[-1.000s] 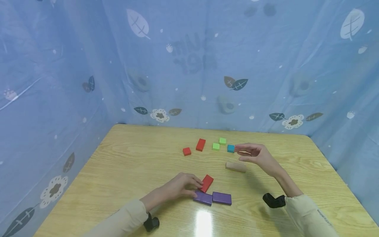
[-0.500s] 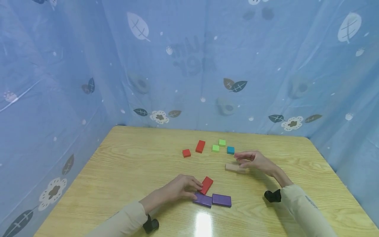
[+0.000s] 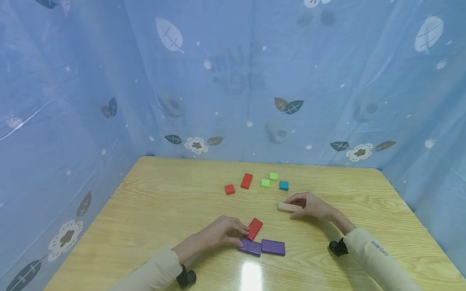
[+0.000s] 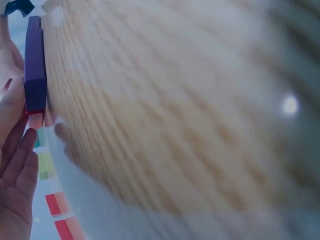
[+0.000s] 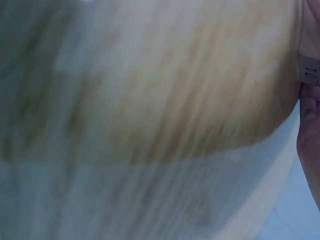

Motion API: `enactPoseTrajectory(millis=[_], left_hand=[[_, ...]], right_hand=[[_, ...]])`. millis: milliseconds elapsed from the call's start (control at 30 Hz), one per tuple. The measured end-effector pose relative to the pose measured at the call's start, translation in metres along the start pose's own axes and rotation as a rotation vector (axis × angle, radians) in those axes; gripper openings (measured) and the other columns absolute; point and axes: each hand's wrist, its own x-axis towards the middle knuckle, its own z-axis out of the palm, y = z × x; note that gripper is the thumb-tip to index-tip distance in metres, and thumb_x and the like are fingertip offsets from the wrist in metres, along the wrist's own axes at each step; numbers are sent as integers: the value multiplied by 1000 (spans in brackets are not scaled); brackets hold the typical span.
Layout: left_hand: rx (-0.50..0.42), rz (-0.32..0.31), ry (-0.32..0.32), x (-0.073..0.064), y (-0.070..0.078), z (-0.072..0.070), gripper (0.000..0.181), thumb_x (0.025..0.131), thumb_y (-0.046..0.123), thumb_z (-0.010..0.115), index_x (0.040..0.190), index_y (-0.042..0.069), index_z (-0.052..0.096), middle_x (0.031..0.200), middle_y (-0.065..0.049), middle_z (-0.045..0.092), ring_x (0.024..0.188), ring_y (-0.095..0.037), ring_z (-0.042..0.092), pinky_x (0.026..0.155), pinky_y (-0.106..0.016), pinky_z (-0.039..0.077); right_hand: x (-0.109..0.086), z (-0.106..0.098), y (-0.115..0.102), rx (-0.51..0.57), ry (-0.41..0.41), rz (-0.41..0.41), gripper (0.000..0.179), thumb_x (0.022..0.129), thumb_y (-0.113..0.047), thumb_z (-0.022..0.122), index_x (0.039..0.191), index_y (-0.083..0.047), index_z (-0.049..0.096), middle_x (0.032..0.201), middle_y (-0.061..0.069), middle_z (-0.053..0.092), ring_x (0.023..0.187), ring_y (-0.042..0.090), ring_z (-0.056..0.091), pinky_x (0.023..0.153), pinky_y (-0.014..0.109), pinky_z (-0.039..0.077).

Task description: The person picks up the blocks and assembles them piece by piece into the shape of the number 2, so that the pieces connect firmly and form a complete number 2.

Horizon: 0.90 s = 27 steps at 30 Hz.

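Note:
My right hand [image 3: 312,207] grips the right end of a plain wooden block [image 3: 286,207], thumb on the near side and fingers over the far side. Its end, marked with a number, shows in the right wrist view between thumb and fingers as a wooden block end [image 5: 308,70]. To the left, my left hand [image 3: 223,233] rests with loosely bent fingertips at a slanted red block [image 3: 256,228] and its thumb at the left purple block [image 3: 250,247]. A second purple block [image 3: 273,247] lies end to end with it. The left wrist view shows the purple blocks [image 4: 35,65] edge-on beside the thumb.
Farther back lie a small red block [image 3: 229,189], a longer red block [image 3: 246,181], two green blocks [image 3: 265,183] and a blue block [image 3: 284,185]. A patterned blue curtain [image 3: 233,81] borders the wooden table [image 3: 174,194] at the back and sides.
My right hand has come away from beside the blue block, moved toward me and down, and taken hold of the wooden block. The left hand stays at the red and purple blocks.

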Motion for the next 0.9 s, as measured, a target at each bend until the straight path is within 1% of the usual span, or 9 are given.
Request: enactPoseTrajectory(millis=[67, 167, 267, 400, 533, 600, 767, 900], left_hand=[[4, 11, -2, 1, 0, 0, 37, 80, 17, 75, 116, 7, 68, 122, 0, 64, 112, -8, 58, 101, -24, 41], [23, 33, -5, 3, -1, -1, 37, 80, 17, 75, 115, 7, 68, 121, -1, 65, 111, -8, 58, 100, -22, 41], [44, 57, -7, 5, -2, -1, 37, 80, 18, 75, 115, 6, 68, 121, -1, 65, 111, -8, 59, 100, -21, 42], [63, 62, -13, 7, -2, -2, 37, 80, 19, 75, 114, 7, 68, 120, -1, 65, 110, -7, 59, 99, -20, 41], [73, 51, -14, 6, 0, -4, 37, 80, 20, 76, 114, 7, 69, 120, -1, 66, 109, -7, 60, 99, -20, 41], [70, 47, -13, 6, 0, -4, 37, 80, 19, 76, 114, 7, 69, 119, -1, 66, 109, -7, 60, 100, -20, 41], [61, 35, -13, 5, 0, -3, 37, 80, 19, 76, 114, 7, 69, 120, -1, 66, 109, -7, 60, 100, -20, 41], [54, 22, -16, 4, 0, -2, 37, 79, 19, 76, 114, 7, 69, 119, 0, 66, 109, -7, 59, 100, -20, 41]], right_hand=[[0, 0, -1, -42, 14, -18, 35, 82, -10, 75, 114, 4, 66, 115, 21, 63, 92, 13, 60, 77, 23, 51], [0, -2, -1, -90, 35, -40, 29, 84, -11, 74, 110, 1, 69, 110, 17, 66, 87, 11, 61, 73, 24, 51], [1, -9, -1, -118, 58, -50, 28, 84, -12, 75, 108, 0, 70, 108, 15, 68, 88, 11, 63, 74, 24, 52], [4, -18, -7, -155, 69, -50, 30, 83, -13, 75, 109, 0, 70, 110, 17, 68, 94, 15, 65, 77, 24, 53], [12, -26, -15, -159, 43, -40, 32, 83, -12, 74, 111, 3, 68, 111, 20, 67, 98, 23, 64, 82, 26, 53], [16, -29, -17, -154, 33, -37, 33, 83, -11, 74, 111, 4, 68, 110, 19, 68, 99, 24, 64, 85, 26, 52], [26, -27, -19, -162, 17, -56, 31, 84, -12, 74, 111, 2, 69, 109, 16, 69, 102, 24, 63, 89, 33, 51], [34, -23, -21, -158, 1, -77, 30, 85, -10, 73, 111, 3, 68, 110, 17, 68, 105, 31, 62, 91, 42, 51]])
